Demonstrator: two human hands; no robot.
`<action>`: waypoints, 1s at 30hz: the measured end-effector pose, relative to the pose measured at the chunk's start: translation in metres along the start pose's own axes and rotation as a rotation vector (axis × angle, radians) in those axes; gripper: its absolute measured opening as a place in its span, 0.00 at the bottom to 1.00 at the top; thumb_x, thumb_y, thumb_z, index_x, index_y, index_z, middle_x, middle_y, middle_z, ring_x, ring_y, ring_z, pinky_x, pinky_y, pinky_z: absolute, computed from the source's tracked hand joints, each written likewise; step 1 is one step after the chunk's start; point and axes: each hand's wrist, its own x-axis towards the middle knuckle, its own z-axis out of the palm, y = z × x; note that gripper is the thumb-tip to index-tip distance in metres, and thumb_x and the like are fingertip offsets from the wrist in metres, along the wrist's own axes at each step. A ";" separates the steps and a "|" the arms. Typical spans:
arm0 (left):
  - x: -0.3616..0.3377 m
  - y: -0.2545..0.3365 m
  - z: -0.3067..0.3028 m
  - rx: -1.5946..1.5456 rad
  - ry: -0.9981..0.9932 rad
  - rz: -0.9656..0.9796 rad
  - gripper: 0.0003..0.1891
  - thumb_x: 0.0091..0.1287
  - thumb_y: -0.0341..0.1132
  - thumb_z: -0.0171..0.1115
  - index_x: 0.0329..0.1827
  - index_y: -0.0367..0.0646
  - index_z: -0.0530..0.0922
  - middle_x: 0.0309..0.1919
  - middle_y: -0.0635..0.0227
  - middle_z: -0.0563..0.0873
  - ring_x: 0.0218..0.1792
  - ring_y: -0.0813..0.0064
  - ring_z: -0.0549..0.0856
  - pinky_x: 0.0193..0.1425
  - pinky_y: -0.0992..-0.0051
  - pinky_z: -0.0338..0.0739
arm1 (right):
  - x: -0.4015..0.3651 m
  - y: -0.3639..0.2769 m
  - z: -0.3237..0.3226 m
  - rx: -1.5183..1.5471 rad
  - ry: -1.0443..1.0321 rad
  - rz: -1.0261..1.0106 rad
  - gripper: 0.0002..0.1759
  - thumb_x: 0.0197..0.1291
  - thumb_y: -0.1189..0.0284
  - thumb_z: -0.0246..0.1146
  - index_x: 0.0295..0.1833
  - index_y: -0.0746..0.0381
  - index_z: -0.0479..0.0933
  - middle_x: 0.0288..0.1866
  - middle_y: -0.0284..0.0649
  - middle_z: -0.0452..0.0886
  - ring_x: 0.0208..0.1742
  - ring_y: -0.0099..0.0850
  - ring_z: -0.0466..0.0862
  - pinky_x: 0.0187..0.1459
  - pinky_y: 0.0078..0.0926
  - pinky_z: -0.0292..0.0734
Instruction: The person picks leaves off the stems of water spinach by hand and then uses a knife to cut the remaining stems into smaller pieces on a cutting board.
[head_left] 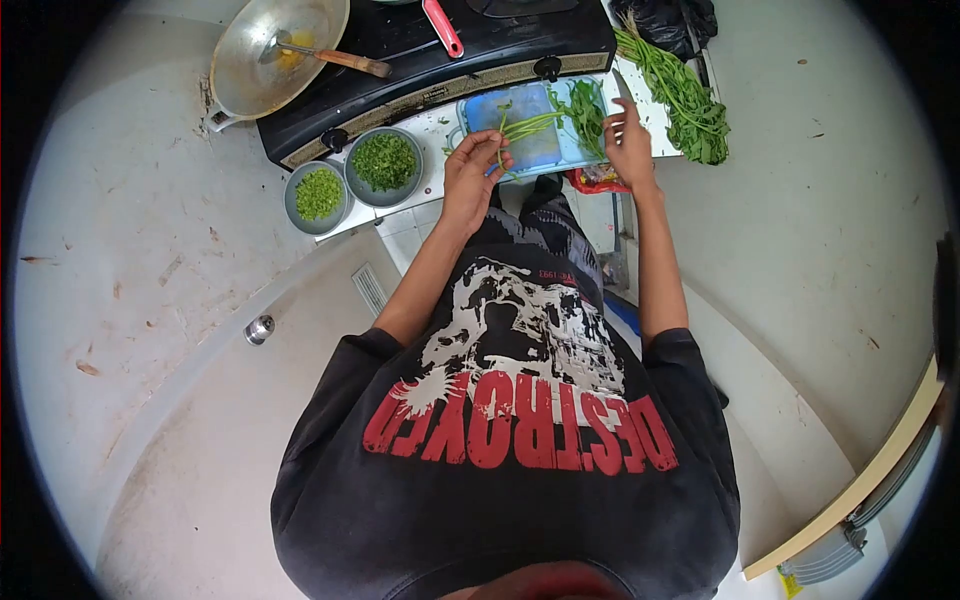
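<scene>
Green leafy stems [530, 127] lie across a blue cutting board [500, 100], their leaves [583, 115] toward its right end. My left hand [478, 178] is closed on the cut ends of the stems at the board's left side. To the right of the leaves, my right hand [628, 150] has its fingers stretched forward and partly apart. Just beyond those fingertips is a narrow grey shape like a knife blade [622, 84]; its handle does not show. Left of the board stand a bowl of chopped dark greens [384, 162] and a bowl of chopped pale green stems [318, 193].
A black gas stove [440, 70] runs behind the board. On it sits a wok [262, 75] with a wooden-handled utensil [335, 59]; a red handle [442, 28] juts forward. More leafy greens [690, 110] lie at right beside a black plastic bag [675, 22]. Red packaging [598, 181] shows below the board.
</scene>
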 end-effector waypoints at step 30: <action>0.001 0.006 0.034 0.885 -0.060 0.518 0.07 0.63 0.26 0.69 0.43 0.34 0.84 0.37 0.59 0.89 0.37 0.69 0.89 0.43 0.72 0.83 | -0.067 -0.150 0.027 0.641 0.128 0.071 0.07 0.69 0.77 0.67 0.47 0.69 0.83 0.41 0.40 0.84 0.42 0.26 0.83 0.47 0.23 0.77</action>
